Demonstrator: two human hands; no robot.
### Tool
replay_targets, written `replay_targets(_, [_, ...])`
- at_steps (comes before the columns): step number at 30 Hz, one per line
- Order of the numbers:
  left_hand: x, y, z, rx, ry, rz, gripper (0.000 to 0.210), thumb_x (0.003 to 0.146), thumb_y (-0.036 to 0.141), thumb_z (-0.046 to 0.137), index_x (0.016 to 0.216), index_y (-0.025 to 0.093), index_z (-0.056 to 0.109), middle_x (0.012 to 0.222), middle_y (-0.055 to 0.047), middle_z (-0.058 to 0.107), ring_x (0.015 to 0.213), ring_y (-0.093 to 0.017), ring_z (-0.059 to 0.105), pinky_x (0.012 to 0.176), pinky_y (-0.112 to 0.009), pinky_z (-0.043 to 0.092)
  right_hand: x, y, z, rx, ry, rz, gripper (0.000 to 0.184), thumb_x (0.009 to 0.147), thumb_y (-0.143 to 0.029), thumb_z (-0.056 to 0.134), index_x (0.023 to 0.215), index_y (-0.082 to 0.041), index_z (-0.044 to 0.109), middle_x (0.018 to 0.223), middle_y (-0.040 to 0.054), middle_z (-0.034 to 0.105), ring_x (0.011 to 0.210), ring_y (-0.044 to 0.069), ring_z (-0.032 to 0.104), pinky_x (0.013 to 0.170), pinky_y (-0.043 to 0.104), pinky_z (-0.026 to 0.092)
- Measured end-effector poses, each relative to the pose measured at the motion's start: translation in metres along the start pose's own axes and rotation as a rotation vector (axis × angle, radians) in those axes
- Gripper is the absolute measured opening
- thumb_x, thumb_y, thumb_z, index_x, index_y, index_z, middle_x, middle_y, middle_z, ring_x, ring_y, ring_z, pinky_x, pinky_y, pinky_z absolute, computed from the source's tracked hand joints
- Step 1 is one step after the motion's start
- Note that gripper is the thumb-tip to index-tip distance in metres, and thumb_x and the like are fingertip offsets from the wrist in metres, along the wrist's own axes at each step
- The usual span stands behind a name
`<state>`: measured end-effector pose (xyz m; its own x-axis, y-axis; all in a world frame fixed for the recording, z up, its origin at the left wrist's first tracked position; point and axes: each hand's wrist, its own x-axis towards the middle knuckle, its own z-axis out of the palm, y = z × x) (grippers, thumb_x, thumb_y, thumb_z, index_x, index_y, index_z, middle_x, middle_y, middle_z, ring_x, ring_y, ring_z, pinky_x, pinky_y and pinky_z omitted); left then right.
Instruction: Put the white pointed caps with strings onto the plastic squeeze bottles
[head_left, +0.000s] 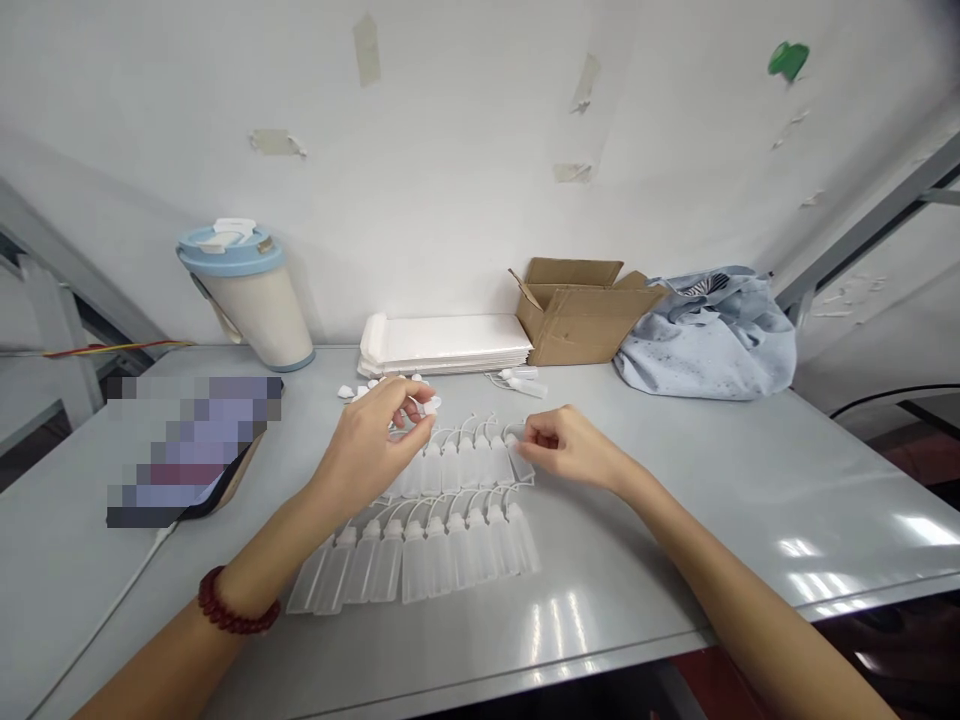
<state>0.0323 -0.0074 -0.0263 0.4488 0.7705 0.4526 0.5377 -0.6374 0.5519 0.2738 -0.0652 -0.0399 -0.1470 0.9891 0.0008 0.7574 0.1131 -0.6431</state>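
My left hand (pixel 382 430) pinches a small white cap (pixel 430 406) between thumb and fingertips, above the back row of bottles. The fingers of my right hand (pixel 562 445) are closed at the right end of that row, on a slightly tilted translucent plastic bottle (pixel 519 460); part of it is hidden by the fingertips. The back-row bottles (pixel 450 467) lie side by side with thin white strings at their necks. In front lies another row of similar bottles (pixel 457 548), also with strings. Several loose white caps (pixel 346 392) lie behind my left hand, which partly covers them.
A stack of white envelopes (pixel 450 340) lies by the wall beside an open cardboard box (pixel 589 320). Two more bottles (pixel 527 386) lie before them. A tumbler (pixel 259 300) and a phone (pixel 214 450) with a cable are at left, a pale blue cloth bundle (pixel 709 335) at right.
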Motion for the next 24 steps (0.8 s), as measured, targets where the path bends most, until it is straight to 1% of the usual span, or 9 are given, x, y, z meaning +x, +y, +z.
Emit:
replay_targets(2, [-0.001,0.002,0.001,-0.022,-0.018,-0.009,0.013,0.082,0.026,0.055,0.091,0.019,0.061,0.084,-0.002,0.065,0.07,-0.015,0.061,0.056,-0.025,0.049,-0.001,-0.003,0.001,-0.043,-0.045,0.037,0.026,0.075,-0.026,0.053,0.052,-0.019,0.042,0.049,-0.0034,0.045,0.046,0.009,0.038,0.045,0.023,0.027])
replay_targets(6, [-0.004,0.005,0.003,-0.088,-0.069,-0.089,0.015,0.082,0.027,0.055,0.092,0.019,0.063,0.091,-0.004,0.067,0.077,-0.017,0.064,0.059,-0.027,0.052,0.002,0.003,0.003,-0.171,-0.051,0.086,0.026,0.074,-0.028,0.053,0.053,-0.019,0.042,0.052,-0.0011,0.051,0.048,0.011,0.041,0.047,0.024,0.027])
replay_targets(9, [-0.006,0.007,0.005,-0.188,-0.103,-0.176,0.014,0.081,0.028,0.058,0.09,0.019,0.063,0.094,-0.004,0.067,0.082,-0.018,0.065,0.07,-0.031,0.055,0.003,0.008,0.004,-0.228,-0.03,0.107,0.026,0.074,-0.029,0.053,0.053,-0.019,0.043,0.053,-0.0001,0.053,0.049,0.011,0.042,0.048,0.025,0.026])
replay_targets(12, [-0.007,0.008,0.006,-0.281,-0.151,-0.193,0.013,0.079,0.027,0.059,0.088,0.019,0.064,0.093,-0.003,0.065,0.086,-0.018,0.063,0.079,-0.032,0.054,0.003,0.008,0.004,-0.219,0.047,0.115,0.026,0.075,-0.029,0.053,0.054,-0.019,0.042,0.052,-0.001,0.051,0.049,0.011,0.041,0.048,0.025,0.026])
replay_targets(14, [-0.007,0.008,0.007,-0.335,-0.191,-0.193,0.012,0.079,0.028,0.06,0.087,0.02,0.064,0.093,-0.003,0.064,0.087,-0.018,0.061,0.08,-0.032,0.053,0.003,0.004,0.003,-0.123,0.101,0.104,0.025,0.078,-0.03,0.052,0.057,-0.018,0.044,0.052,-0.0018,0.05,0.049,0.01,0.04,0.049,0.024,0.027])
replay_targets(17, [-0.006,0.011,0.009,-0.441,-0.252,-0.26,0.013,0.078,0.029,0.063,0.087,0.02,0.065,0.093,-0.002,0.064,0.086,-0.017,0.061,0.082,-0.032,0.053,-0.001,-0.005,0.0,0.213,0.093,0.058,0.025,0.084,-0.034,0.049,0.066,-0.016,0.052,0.058,-0.0013,0.053,0.052,0.01,0.045,0.052,0.024,0.033])
replay_targets(20, [-0.005,0.015,0.009,-0.591,-0.305,-0.368,0.018,0.077,0.031,0.067,0.091,0.02,0.066,0.092,-0.002,0.067,0.087,-0.016,0.063,0.083,-0.03,0.052,-0.006,-0.015,0.001,0.581,-0.019,-0.008,0.024,0.085,-0.035,0.051,0.071,-0.015,0.056,0.064,-0.0006,0.055,0.054,0.01,0.051,0.054,0.023,0.038])
replay_targets(22, [-0.005,0.017,0.008,-0.688,-0.329,-0.421,0.021,0.076,0.032,0.069,0.094,0.021,0.068,0.094,-0.002,0.068,0.091,-0.017,0.063,0.083,-0.028,0.052,-0.009,-0.021,0.004,0.73,-0.113,-0.038,0.024,0.086,-0.034,0.053,0.071,-0.015,0.057,0.065,0.0002,0.057,0.054,0.01,0.052,0.054,0.024,0.039])
replay_targets(24, [-0.006,0.018,0.007,-0.765,-0.348,-0.45,0.023,0.076,0.034,0.07,0.096,0.022,0.07,0.099,-0.002,0.069,0.095,-0.017,0.062,0.082,-0.028,0.052,-0.012,-0.024,0.01,0.827,-0.194,-0.046,0.025,0.087,-0.033,0.053,0.073,-0.014,0.059,0.066,0.0017,0.06,0.053,0.01,0.052,0.053,0.023,0.039])
